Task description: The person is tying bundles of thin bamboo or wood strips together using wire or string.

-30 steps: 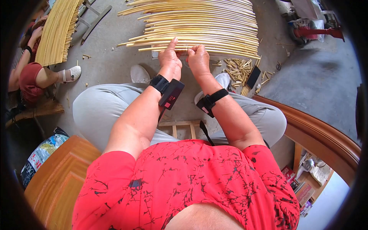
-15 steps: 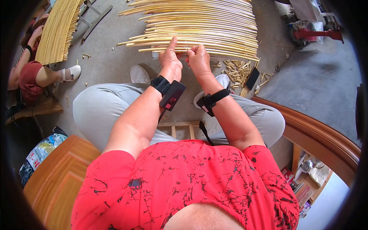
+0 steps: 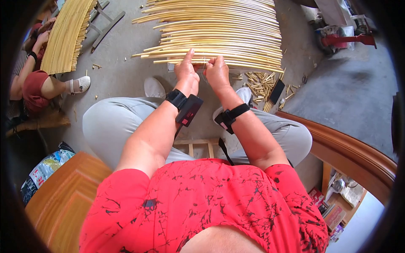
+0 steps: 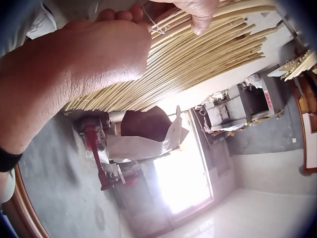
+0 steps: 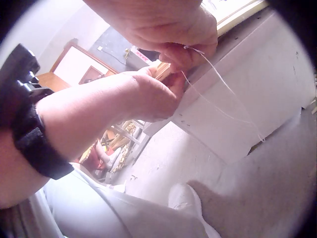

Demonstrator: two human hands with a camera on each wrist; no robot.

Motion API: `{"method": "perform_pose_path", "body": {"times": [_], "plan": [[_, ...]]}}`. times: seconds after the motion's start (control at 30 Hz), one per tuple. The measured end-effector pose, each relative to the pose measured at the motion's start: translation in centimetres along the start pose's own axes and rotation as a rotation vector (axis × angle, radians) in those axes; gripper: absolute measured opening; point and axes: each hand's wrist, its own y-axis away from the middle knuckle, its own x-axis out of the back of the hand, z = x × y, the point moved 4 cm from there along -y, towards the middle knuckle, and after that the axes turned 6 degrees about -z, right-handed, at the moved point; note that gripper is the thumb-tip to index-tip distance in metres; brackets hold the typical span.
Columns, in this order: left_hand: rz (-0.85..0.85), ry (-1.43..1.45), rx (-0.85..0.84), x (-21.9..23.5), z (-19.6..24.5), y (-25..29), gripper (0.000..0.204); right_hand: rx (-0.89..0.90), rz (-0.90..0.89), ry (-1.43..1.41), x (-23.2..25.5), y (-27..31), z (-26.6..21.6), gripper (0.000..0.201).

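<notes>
A mat of long pale-yellow sticks [image 3: 223, 33] lies before me, side by side, their ends uneven at the left. My left hand [image 3: 187, 76] grips the nearest sticks, thumb laid over the top and fingers curled beneath. Beside it, my right hand [image 3: 217, 76] pinches a thin white string [image 5: 224, 79] at the mat's near edge. In the right wrist view the string hangs from the fingers in a long loop. A small twist of string [image 4: 157, 29] crosses the sticks between both hands in the left wrist view.
Cut stick pieces [image 3: 258, 84] lie heaped on the floor at right, with a black flat object [image 3: 276, 92] beside them. At left another person's hand [image 3: 42, 39] is by a second stick mat [image 3: 67, 36]. A pale board [image 5: 247, 84] stands below the mat.
The head view has tilted slightly, so the mat and hands sit lower in it. Both hands stay at the near edge; the right keeps its pinch on the string.
</notes>
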Motion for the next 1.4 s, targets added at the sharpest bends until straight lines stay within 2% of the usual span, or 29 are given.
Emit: {"method": "perform_pose_path", "body": {"times": [0.07, 0.53, 0.6, 0.8, 1.03, 1.1, 1.27, 1.33, 1.4], "plan": [[-0.005, -0.011, -0.029, 0.1, 0.0, 0.1, 0.041, -0.121, -0.069, -0.082, 0.1, 0.3, -0.1, 0.015], [-0.042, 0.019, -0.077, 0.3, -0.2, -0.1, 0.046, -0.193, -0.081, -0.109, 0.5, 0.1, -1.4, 0.01], [-0.046, 0.015, -0.063, 0.3, -0.4, -0.3, 0.046, -0.306, -0.089, -0.226, 1.0, 0.4, -2.0, 0.013], [-0.049, 0.003, -0.04, 0.3, -0.3, -0.1, 0.045, -0.252, -0.138, -0.138, 0.6, -0.4, -1.3, 0.01], [-0.034, 0.003, -0.036, 0.1, -0.1, 0.4, 0.046, -0.302, -0.166, -0.179, 1.1, 0.2, -2.2, 0.01], [-0.028, 0.023, -0.047, -0.1, 0.1, 0.5, 0.047, -0.232, -0.1, -0.209, 1.4, 0.9, -2.6, 0.009], [-0.023, 0.013, -0.074, -0.3, 0.4, 0.8, 0.046, -0.178, -0.15, -0.137, 1.6, 0.9, -2.4, 0.012], [-0.022, 0.015, -0.044, -0.4, 0.4, 0.9, 0.042, 0.033, -0.112, 0.198, 1.7, 0.6, -2.6, 0.018], [0.002, -0.017, -0.061, -0.3, 0.4, 0.8, 0.038, 0.067, -0.085, 0.268, 1.8, 0.6, -2.5, 0.018]]}}
